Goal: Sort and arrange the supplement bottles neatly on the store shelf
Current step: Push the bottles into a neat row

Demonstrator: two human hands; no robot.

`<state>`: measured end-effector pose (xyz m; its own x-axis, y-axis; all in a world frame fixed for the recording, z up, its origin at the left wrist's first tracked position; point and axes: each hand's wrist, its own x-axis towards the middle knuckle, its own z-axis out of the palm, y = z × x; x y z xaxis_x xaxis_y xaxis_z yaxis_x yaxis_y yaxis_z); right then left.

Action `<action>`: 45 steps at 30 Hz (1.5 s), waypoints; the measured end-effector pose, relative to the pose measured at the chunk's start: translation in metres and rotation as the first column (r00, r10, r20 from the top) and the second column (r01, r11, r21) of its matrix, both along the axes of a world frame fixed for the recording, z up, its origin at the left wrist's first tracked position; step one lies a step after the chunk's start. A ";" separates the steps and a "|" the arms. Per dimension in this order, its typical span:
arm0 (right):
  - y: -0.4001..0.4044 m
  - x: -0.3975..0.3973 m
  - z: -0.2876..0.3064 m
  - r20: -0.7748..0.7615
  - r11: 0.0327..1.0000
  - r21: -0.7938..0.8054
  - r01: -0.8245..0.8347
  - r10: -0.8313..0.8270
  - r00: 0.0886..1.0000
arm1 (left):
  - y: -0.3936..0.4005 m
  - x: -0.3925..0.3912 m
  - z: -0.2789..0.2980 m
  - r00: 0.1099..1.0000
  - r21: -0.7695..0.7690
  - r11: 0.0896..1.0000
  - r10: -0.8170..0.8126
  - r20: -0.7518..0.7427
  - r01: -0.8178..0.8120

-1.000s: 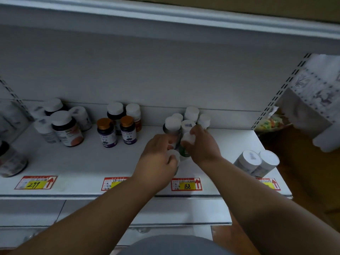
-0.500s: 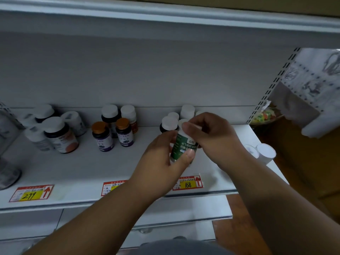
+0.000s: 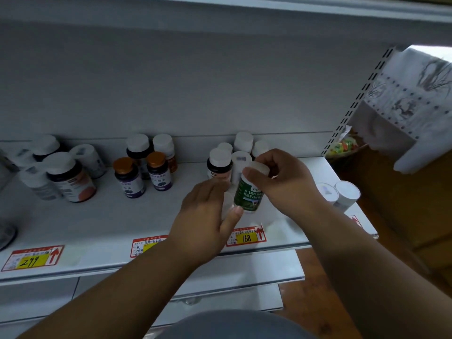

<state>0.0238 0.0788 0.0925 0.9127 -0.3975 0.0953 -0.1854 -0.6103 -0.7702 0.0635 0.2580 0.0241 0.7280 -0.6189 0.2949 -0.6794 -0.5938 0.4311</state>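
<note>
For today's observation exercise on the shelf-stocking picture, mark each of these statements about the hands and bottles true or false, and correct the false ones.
1. The right hand grips the green-label bottle by its white cap. True.
2. The green-label bottle lies on its side on the shelf. False: it is roughly upright, held in the hands.
3. The two purple-label bottles have orange caps. True.
4. The yellow price tag below the hands reads 299. False: it reads 168.
5. The left hand rests on the far-left bottles. False: its thumb touches the green-label bottle's base.
</note>
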 end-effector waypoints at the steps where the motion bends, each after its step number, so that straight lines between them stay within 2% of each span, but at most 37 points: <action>1: -0.004 0.002 -0.006 -0.026 0.999 -0.049 0.003 -0.005 1.000 | -0.001 0.001 -0.006 0.999 0.037 0.999 -0.010 0.042 0.008; 3: -0.008 0.007 -0.020 -0.076 0.992 -0.126 -0.005 -0.005 0.997 | -0.002 0.003 -0.020 0.993 0.107 0.994 -0.049 0.105 0.037; 6: -0.007 0.013 -0.042 -0.140 0.981 -0.185 -0.053 0.027 0.990 | -0.002 0.002 -0.029 0.989 0.191 0.978 -0.102 0.105 0.080; 13: -0.005 0.011 -0.071 -0.153 0.984 -0.128 -0.121 0.101 0.983 | 0.000 0.009 -0.029 0.981 0.173 0.982 -0.105 0.165 0.076; 29: -0.005 0.006 -0.075 -0.107 0.969 -0.155 -0.191 0.175 0.979 | 0.003 0.018 -0.036 0.985 0.077 0.990 -0.123 0.118 0.115; 33: -0.013 0.021 -0.065 -0.069 0.987 -0.132 -0.091 0.082 0.994 | 0.003 0.015 -0.026 0.995 -0.005 0.999 -0.047 0.091 0.048; 36: -0.030 0.054 -0.059 -0.058 0.972 -0.231 -0.046 0.034 0.998 | -0.006 0.021 -0.016 0.995 -0.080 0.997 -0.007 0.102 0.015; 39: -0.039 0.085 -0.063 -0.183 0.939 -0.312 -0.145 0.090 0.979 | -0.019 0.030 -0.010 0.994 -0.116 0.992 -0.028 0.106 0.040; 41: -0.038 0.096 -0.069 -0.219 0.929 -0.324 -0.179 0.110 0.970 | -0.026 0.036 -0.009 0.998 -0.118 0.992 -0.030 0.062 0.037; 45: -0.032 0.095 -0.074 -0.149 0.954 -0.280 -0.109 0.069 0.986 | -0.034 0.038 -0.006 0.999 -0.135 0.991 -0.003 -0.047 -0.004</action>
<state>0.1185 0.0469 0.0184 0.9552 -0.2886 0.0657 -0.2111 -0.8200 -0.5320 0.1015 0.2237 0.0185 0.7433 -0.5755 0.3409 -0.6561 -0.5281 0.5391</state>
